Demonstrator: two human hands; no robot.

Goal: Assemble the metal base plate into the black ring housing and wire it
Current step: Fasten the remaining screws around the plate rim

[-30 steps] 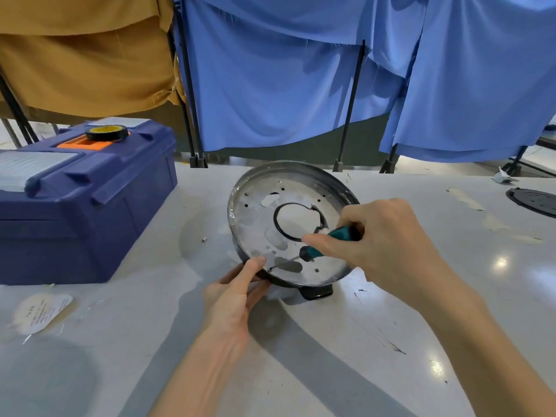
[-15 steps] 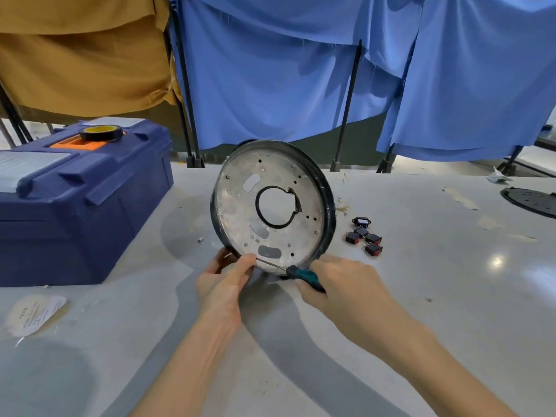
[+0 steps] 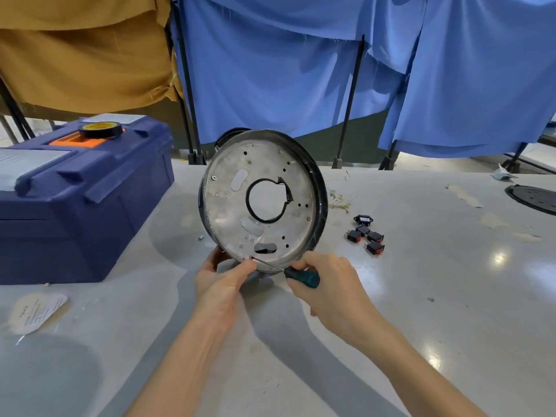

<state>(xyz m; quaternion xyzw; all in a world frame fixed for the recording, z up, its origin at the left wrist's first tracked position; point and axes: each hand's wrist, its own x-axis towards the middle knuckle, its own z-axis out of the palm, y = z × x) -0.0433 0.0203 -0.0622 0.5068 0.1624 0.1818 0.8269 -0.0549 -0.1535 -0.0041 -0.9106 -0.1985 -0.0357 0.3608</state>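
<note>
I count my two hands: left hand (image 3: 222,284), right hand (image 3: 331,285). One screwdriver (image 3: 302,276). One metal plate (image 3: 228,212), one black ring (image 3: 319,188). One blue box (image 3: 75,221), one tape roll (image 3: 100,130). Five small black parts (image 3: 375,236). One paper tag (image 3: 36,311). One black disc (image 3: 535,198).

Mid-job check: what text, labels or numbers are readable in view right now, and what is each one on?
Paper tag on the table: printed lines, too blurred to read.
White label on the blue toolbox: too blurred to read.
Metal base plate and screwdriver: no markings visible.
Nothing legible anywhere in view.
</note>
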